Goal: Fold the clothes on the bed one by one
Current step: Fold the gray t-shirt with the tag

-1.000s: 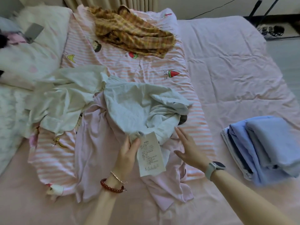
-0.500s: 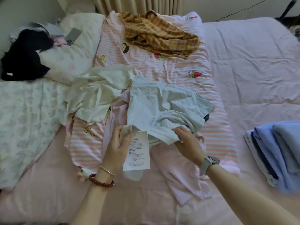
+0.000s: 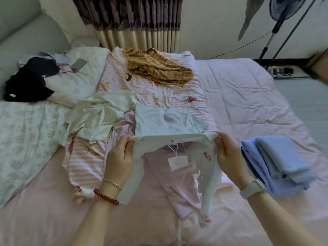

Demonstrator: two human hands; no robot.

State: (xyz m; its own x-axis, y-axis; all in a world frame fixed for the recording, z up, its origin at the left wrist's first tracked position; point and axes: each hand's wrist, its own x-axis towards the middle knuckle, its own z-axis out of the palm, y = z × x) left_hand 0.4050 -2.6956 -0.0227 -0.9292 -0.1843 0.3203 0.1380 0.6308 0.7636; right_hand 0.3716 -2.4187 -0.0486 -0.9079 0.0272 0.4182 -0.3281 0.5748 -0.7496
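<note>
Lifted since earlier: pale mint cotton garment, both hands now pinching its edge taut above the pink bed sheet; left hand, right hand. White paper tag dangles, print unreadable. Folded blue clothes right; cream shirt left.

One view only, head-worn, wide-angle. Looks forward and steeply down from above the near edge of the bed, facing its far edge, the curtain and the wall behind. Close in: both forearms enter from the bottom edge, the left hand and right hand sit low centre. Strong bending at the frame's edges. No second view to overlap.
</note>
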